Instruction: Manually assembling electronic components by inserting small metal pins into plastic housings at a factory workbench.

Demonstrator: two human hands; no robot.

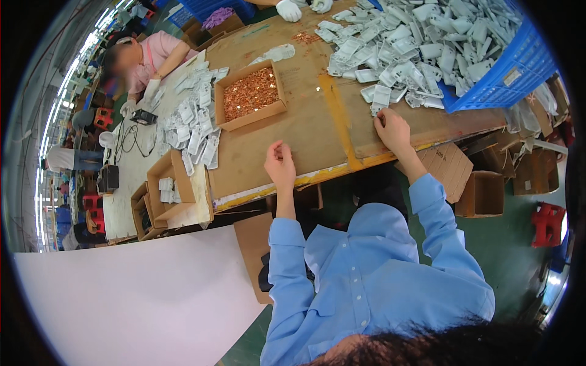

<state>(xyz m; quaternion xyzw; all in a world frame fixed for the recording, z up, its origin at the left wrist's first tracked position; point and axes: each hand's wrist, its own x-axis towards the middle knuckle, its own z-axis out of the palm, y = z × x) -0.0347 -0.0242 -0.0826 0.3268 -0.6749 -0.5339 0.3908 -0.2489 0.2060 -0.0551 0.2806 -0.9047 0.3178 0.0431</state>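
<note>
1. The pale plastic parts lie in a heap (pixel 390 58) on the far right of the table (pixel 305 137), ahead of the person in blue; the closest one, a part (pixel 379 96) at the heap's near edge, sits just beyond the right hand (pixel 392 129).
2. That part's long axis runs mostly away from the body, its near end toward the right fingertips. I can't tell from here whether they touch it.
3. The right hand is clearly the nearer one. The left hand (pixel 279 163) is well off to the other side of the yellow strip (pixel 337 113), closer to the box (pixel 256 118) of copper bits (pixel 251 94), which lies ahead of it and a little left.
4. Right arm: reaching forward, sleeve rolled, wrist over the table's near edge, fingers curled and pointing at the heap.
5. Left arm: bent less far forward, hand by the near edge, fingers loosely curled inward.
6. The two hands are well apart from each other. I see nothing gripped in either, but the curled fingers could hide something small, so I can't tell.
7. Past the heap, on the right, stands a blue crate (pixel 525 58).
</note>
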